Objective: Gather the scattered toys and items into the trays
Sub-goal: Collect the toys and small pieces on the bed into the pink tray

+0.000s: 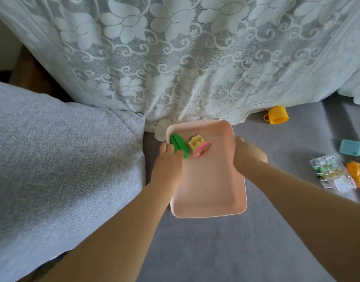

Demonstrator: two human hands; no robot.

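Both hands grip the pink tray (207, 186): the left hand (167, 167) is clamped on its left rim, the right hand (247, 157) on its right. It already holds 3 toys, so the next move is probably shifting it toward the yellow cup (276, 115), teal block (351, 147) and packet (331, 173) scattered on the grey sofa seat (215, 251), below a lace cover (175, 58) and beside a cushion (53, 159).

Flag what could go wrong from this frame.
The pink tray sits on soft grey bedding and could tip as the left hand sets the green toy at its edge. The yellow cup lies on its side nearby and might roll.
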